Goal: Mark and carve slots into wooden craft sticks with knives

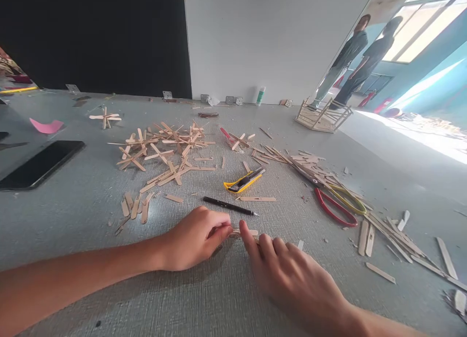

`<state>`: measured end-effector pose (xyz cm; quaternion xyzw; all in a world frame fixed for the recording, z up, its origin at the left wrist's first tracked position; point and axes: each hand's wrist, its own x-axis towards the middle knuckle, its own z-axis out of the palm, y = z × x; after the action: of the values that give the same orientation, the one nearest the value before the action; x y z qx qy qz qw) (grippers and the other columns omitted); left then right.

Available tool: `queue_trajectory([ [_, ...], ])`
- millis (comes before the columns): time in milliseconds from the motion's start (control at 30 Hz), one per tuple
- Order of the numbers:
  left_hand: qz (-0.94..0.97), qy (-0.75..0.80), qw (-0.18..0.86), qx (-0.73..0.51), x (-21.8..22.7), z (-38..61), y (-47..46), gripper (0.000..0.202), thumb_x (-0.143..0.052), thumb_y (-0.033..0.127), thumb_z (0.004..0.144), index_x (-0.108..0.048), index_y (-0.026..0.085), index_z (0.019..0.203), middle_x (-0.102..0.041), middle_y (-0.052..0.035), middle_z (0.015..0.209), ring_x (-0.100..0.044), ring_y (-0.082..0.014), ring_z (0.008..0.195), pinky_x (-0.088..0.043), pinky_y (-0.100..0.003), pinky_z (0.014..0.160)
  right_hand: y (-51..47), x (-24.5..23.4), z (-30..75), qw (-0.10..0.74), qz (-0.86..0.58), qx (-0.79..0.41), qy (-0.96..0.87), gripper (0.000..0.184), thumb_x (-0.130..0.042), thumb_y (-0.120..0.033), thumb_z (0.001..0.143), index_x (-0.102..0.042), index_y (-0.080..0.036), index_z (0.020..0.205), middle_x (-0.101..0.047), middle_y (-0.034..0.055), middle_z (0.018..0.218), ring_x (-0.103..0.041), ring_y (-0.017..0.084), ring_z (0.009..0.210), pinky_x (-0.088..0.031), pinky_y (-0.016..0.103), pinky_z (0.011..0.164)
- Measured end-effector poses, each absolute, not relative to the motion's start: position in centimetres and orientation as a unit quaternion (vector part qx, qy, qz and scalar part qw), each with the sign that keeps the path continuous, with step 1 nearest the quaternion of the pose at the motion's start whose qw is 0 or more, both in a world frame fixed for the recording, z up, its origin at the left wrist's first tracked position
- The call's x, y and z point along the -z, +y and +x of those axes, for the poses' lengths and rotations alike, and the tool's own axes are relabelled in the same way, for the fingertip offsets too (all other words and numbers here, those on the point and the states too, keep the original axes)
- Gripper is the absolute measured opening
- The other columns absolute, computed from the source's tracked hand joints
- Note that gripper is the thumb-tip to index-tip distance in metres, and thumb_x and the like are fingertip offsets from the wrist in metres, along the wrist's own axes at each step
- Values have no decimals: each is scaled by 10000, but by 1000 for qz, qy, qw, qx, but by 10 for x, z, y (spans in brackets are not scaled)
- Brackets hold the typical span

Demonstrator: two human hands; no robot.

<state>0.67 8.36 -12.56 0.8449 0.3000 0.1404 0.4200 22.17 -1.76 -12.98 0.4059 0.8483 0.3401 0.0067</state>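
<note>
My left hand [199, 237] and my right hand [292, 274] meet near the front of the grey surface [73, 210]. Both pinch a short wooden stick [249, 232] lying flat between their fingertips. The left fingers are curled onto its left end. The right index finger presses on it, and the rest of the stick is partly hidden under that hand. Just beyond the hands lies a black pen [229, 206], and behind it a yellow utility knife [243, 180].
Glued star shapes of sticks [160, 150] are heaped at centre back. Loose sticks and red-and-yellow scissors [337, 203] lie to the right. A black phone [40, 164] lies at left. A stick frame [323, 115] stands far right. Two people stand beyond it.
</note>
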Motion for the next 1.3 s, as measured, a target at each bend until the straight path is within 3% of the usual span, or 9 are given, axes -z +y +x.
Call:
queue_trajectory([
  [300, 832, 309, 436, -149, 125, 7, 84, 354, -507, 268, 1005, -441, 197, 665, -332, 76, 576, -288, -108, 552, -223, -256, 512, -11, 133, 224, -4, 398, -330, 856, 530, -404, 46, 859, -665, -52, 1309, -602, 27, 714, -564, 163, 538, -447, 311, 462],
  [400, 820, 330, 436, -170, 129, 7, 81, 351, -468, 325, 1038, -495, 191, 715, -380, 73, 583, -320, -108, 547, -242, -244, 505, -11, 135, 223, -41, 425, -325, 844, 544, -378, 78, 890, -619, -33, 1365, -650, 48, 803, -612, 160, 618, -508, 315, 556],
  [533, 796, 360, 439, -210, 130, 7, 77, 380, -407, 387, 1076, -516, 192, 769, -397, 77, 584, -346, -106, 537, -264, -232, 501, -14, 138, 221, -92, 466, -341, 811, 543, -334, 100, 930, -548, 4, 1419, -703, 140, 1055, -657, 206, 825, -550, 370, 748],
  [667, 777, 386, 437, -239, 130, 7, 75, 385, -439, 392, 1064, -525, 191, 747, -374, 85, 544, -323, -101, 511, -248, -232, 489, -20, 138, 225, -76, 465, -334, 816, 545, -322, 128, 887, -550, 62, 1378, -710, 146, 1002, -646, 238, 820, -565, 419, 757],
  [800, 769, 397, 441, -237, 131, 6, 76, 365, -439, 379, 1058, -555, 188, 770, -422, 77, 540, -381, -102, 494, -275, -231, 490, -28, 140, 233, -64, 464, -306, 829, 583, -303, 112, 876, -529, 46, 1409, -729, 140, 974, -665, 249, 814, -594, 422, 715],
  [1000, 767, 424, 423, -232, 131, 6, 77, 385, -421, 371, 1061, -532, 198, 735, -466, 68, 544, -438, -113, 496, -305, -243, 502, -43, 140, 240, -122, 431, -263, 854, 576, -324, 65, 921, -521, -47, 1450, -750, 145, 1202, -699, 237, 1024, -607, 363, 818],
  [1100, 775, 419, 422, -213, 130, 7, 79, 368, -411, 348, 1062, -525, 201, 744, -488, 65, 552, -450, -116, 504, -322, -246, 520, -42, 133, 238, -124, 432, -259, 855, 488, -326, 47, 946, -633, -61, 1310, -777, 133, 990, -715, 223, 834, -593, 353, 719],
  [1167, 788, 403, 426, -191, 129, 7, 80, 355, -403, 321, 1059, -535, 199, 753, -505, 63, 548, -461, -118, 507, -341, -247, 538, -38, 127, 236, -119, 420, -275, 857, 436, -319, 29, 974, -680, -39, 1208, -719, 83, 754, -648, 181, 622, -550, 335, 601],
  [1300, 804, 376, 433, -159, 128, 6, 82, 356, -368, 263, 1056, -510, 202, 735, -521, 61, 532, -485, -119, 507, -387, -246, 575, -30, 120, 237, -89, 361, -287, 883, 442, -285, -18, 1021, -646, 16, 1274, -576, 5, 600, -528, 144, 481, -446, 329, 482],
])
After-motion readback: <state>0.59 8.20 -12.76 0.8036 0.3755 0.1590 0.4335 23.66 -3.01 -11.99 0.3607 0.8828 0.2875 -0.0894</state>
